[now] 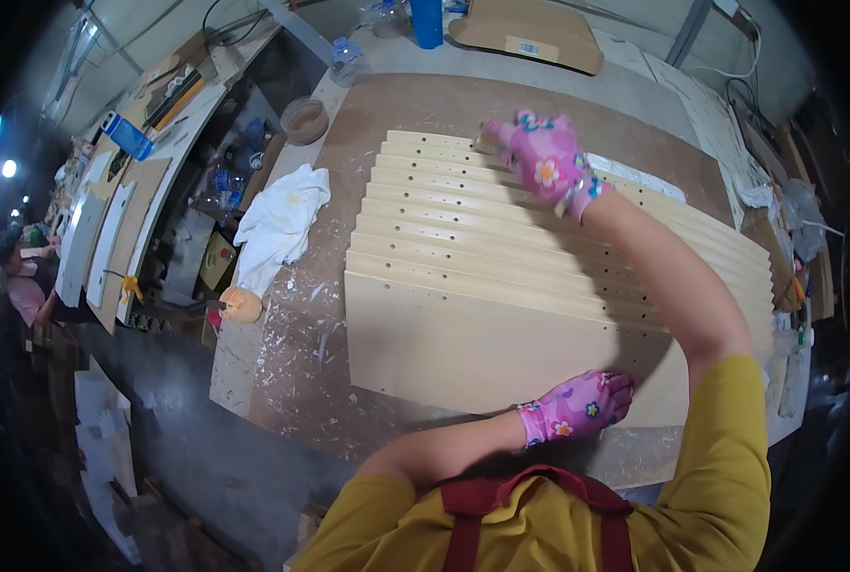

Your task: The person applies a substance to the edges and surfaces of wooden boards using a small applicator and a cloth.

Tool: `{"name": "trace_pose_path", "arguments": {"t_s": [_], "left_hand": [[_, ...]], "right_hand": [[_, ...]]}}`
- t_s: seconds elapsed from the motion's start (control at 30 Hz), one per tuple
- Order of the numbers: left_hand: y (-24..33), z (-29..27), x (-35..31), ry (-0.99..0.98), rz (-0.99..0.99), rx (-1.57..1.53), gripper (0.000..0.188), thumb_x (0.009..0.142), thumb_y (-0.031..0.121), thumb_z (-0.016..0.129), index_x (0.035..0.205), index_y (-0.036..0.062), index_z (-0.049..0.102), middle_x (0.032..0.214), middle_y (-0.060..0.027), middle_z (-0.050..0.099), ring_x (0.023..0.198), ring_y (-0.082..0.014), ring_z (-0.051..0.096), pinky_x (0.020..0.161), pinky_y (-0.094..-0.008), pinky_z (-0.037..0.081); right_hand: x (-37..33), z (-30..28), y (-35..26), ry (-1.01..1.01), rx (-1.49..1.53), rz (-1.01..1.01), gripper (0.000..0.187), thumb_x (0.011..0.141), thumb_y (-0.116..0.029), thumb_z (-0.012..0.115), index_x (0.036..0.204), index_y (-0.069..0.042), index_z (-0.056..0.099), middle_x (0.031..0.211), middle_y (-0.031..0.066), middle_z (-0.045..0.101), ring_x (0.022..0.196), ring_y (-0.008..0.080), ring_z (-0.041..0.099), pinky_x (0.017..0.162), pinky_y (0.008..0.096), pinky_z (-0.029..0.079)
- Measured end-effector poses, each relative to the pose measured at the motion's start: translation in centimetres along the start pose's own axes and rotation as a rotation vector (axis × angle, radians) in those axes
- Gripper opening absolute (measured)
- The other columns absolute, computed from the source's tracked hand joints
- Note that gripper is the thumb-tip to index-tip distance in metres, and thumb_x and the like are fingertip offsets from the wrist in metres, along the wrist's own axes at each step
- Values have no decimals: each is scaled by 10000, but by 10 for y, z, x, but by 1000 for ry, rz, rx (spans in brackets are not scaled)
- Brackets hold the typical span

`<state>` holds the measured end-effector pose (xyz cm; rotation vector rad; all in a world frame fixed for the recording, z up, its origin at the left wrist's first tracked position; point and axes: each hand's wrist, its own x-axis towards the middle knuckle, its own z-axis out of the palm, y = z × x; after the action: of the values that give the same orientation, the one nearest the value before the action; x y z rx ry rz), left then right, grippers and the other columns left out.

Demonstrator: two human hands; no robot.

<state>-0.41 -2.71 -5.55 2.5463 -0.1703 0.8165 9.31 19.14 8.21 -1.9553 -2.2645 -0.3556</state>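
Observation:
A stepped stack of cream-coloured panels (501, 329) lies overlapped on the worktable, each showing small dark holes along its far edge. My right hand (544, 157), in a pink flowered glove, reaches over the far end of the stack. Its fingers are closed round a small yellowish thing (487, 143), too blurred to name, close to the farthest panel. My left hand (582, 405), gloved alike, lies on the nearest panel by its front edge, fingers toward the right and holding nothing that I can see.
Left of the stack lie a crumpled white cloth (286, 219) and a roundish orange-tan object (241, 305). A round tub (305, 121), a plastic bottle (348, 62) and cardboard (530, 33) stand farther back. White flecks dot the brown board (301, 353). Another person (29, 286) is at far left.

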Motion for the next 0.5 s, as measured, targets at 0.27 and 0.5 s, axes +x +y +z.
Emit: {"name": "trace_pose_path", "arguments": {"t_s": [0.27, 0.5], "left_hand": [[6, 3, -21, 270, -157, -494, 179, 855, 80, 450, 953, -33, 549, 1045, -170, 586, 954, -319, 586, 852, -381, 474], [-3, -7, -29, 153, -3, -288, 202, 871, 130, 520, 940, -58, 543, 956, -153, 580, 876, -274, 581, 823, -372, 470]], "right_hand": [[27, 14, -11, 69, 87, 15, 354, 868, -142, 551, 1215, -186, 608, 1025, 149, 633, 936, 298, 638, 815, 432, 458], [69, 23, -27, -4, 78, 15, 421, 862, -142, 585, 1276, -220, 562, 1046, 123, 622, 941, 291, 620, 809, 434, 431]]}}
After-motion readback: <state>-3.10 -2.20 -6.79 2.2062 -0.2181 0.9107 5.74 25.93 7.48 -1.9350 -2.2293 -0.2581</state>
